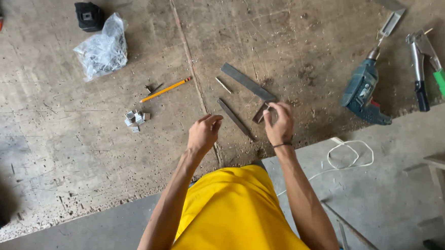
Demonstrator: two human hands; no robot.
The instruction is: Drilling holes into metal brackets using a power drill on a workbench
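Observation:
My right hand [279,124] pinches a short grey metal piece [260,113] at the near end of a flat metal strip [247,82] lying on the worn wooden worktop [54,146]. A thin dark metal bar [235,119] lies slantwise between my two hands. My left hand [204,131] hovers just left of it, fingers loosely curled, holding nothing. A small metal pin [223,85] lies beyond the bar.
A yellow pencil [166,89], small metal brackets [136,120], a plastic bag of fasteners [103,48] and a black box [89,16] lie to the left. A teal power drill [364,91] and a rivet tool with a green grip [428,65] lie right. White cord [350,154] hangs below.

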